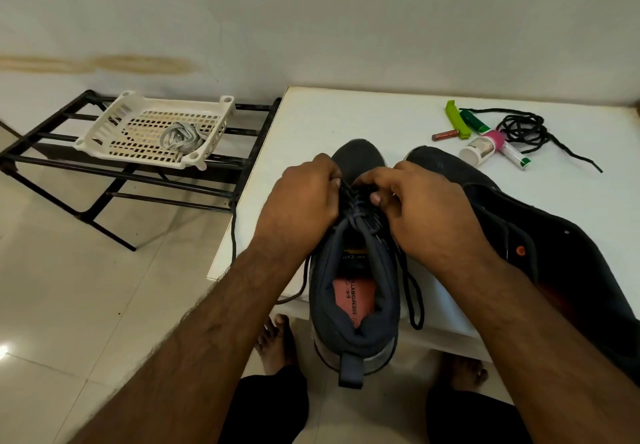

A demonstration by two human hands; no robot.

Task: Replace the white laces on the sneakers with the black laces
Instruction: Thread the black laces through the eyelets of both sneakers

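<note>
Two hands | left hand (304,194), right hand (415,201) fingers pinch black lace (414,291) | eyelets hidden

Pale stained wall (311,21), glossy cream floor tiles (69,288) (glare lower left), black metal rack (52,159).

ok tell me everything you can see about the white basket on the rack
The white basket is a shallow plastic tray with a slotted bottom, slotted walls and round sockets at its corners. It sits tilted on top of a black metal rack to the left of the white table, not touching it. A loose bundle of white laces lies inside it, toward the right. No hand touches it.
</note>
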